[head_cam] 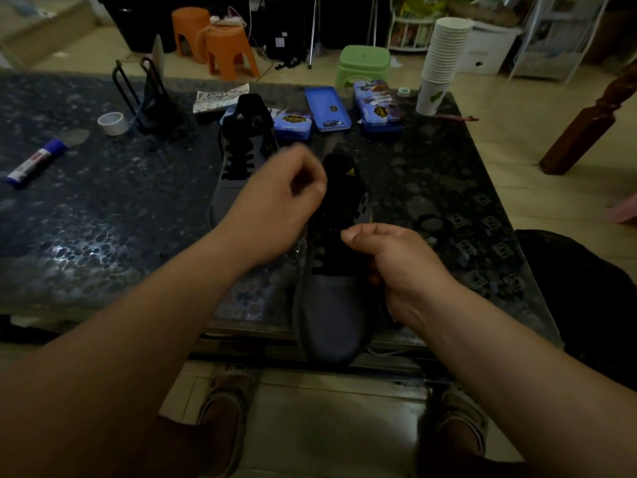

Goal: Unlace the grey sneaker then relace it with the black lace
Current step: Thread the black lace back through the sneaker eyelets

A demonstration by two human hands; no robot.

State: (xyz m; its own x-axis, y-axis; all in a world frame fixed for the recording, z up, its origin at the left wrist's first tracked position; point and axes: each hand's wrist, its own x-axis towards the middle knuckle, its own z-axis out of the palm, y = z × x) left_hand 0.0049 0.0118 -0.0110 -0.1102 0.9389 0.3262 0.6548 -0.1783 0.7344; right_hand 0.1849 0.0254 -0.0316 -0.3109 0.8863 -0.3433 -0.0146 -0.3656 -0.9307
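Note:
A grey sneaker (332, 315) lies at the table's near edge, toe toward me, with its black tongue up and a black lace (324, 260) crossing its lower eyelets. My left hand (279, 201) hovers over the shoe's left side with fingers curled, blurred; what it pinches is too dark to tell. My right hand (396, 257) rests against the shoe's right side, thumb and fingers curled as if pinching the lace. A second grey sneaker (241, 157), laced in black, stands behind and to the left.
On the dark pebble-patterned table (103, 219) lie a glue stick (34, 163), a tape roll (112, 123), a black wire stand (144, 94), blue tins (327, 108) and a stack of paper cups (441, 60). Orange and green stools stand behind the table. My feet show below its edge.

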